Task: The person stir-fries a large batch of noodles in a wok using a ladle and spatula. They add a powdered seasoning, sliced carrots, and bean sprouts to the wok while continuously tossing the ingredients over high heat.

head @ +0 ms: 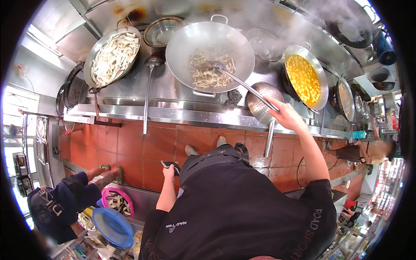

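Observation:
My right hand (287, 115) grips the long metal handle of a ladle (248, 87). The ladle's bowl rests among browned vegetable strips (211, 76) in a large steaming wok (182, 45). Below that hand, a perforated metal skimmer (263, 97) lies with its handle jutting past the counter edge. A dark scouring pad (233, 97) sits between wok and skimmer. Down by my waist, my left hand (169, 172) holds a dark, pale-edged item (170, 164), perhaps a folded cloth; its exact kind is unclear.
Left stands a wok of pale strips (115, 57), near a second ladle (148, 94) and a metal bowl (162, 32). Right, a wok holds yellow cubes in liquid (302, 79). Behind me are a pink basket (130, 198), a blue basin (113, 224) and a person (65, 201).

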`<move>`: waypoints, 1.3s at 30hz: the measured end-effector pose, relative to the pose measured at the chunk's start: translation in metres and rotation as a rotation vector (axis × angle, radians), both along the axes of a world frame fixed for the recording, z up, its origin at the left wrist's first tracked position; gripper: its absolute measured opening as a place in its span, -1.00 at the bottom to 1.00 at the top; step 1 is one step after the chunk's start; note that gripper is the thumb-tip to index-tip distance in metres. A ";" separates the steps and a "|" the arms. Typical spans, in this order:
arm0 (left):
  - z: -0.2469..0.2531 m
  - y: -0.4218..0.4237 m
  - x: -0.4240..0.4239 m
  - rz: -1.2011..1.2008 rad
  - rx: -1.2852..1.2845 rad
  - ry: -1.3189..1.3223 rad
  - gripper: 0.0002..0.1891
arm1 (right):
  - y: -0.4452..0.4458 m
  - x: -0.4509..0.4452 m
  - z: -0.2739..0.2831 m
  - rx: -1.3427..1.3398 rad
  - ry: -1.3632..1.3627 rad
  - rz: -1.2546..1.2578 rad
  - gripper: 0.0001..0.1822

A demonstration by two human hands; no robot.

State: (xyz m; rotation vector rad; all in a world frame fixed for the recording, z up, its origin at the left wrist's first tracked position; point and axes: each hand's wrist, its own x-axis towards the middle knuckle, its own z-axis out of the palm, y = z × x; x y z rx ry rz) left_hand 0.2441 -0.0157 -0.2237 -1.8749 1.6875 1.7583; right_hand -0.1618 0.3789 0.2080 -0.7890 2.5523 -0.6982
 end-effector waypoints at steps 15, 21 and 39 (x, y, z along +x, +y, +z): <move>0.203 0.034 -0.299 0.040 0.328 0.589 -0.61 | -0.048 -0.034 -0.139 0.021 0.223 -0.215 -0.33; 0.207 0.055 -0.372 0.011 0.656 0.809 -0.61 | -0.072 -0.069 -0.155 -0.119 0.151 -0.326 -0.31; 0.205 0.063 -0.407 0.018 0.593 0.528 -0.84 | -0.024 -0.038 -0.155 -0.071 0.033 -0.100 -0.34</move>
